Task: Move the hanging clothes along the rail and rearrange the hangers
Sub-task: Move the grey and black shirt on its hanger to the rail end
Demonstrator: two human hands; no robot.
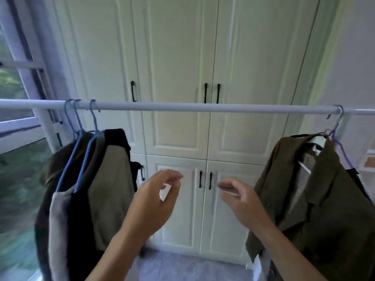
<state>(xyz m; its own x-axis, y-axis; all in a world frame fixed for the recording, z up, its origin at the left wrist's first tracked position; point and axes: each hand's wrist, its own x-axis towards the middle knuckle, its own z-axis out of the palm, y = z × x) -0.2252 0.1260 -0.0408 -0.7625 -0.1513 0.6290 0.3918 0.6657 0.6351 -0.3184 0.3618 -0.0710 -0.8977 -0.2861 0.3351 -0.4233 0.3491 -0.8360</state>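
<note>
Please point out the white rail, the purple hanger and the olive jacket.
white rail [172, 107]: head view, bare middle stretch.
purple hanger [336, 124]: head view, neck below hook.
olive jacket [328, 209]: head view, front panel.

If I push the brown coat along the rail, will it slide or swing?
It probably slides easily: its thin wire hanger hooks over a smooth rail. The coat looks floppy, with folds and a drooping collar, so it would likely swing. It hangs crooked, so it might slip off.

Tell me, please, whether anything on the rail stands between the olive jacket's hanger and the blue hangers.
Nothing visible does: the rail is bare between the purple hanger and the blue hangers.
</note>
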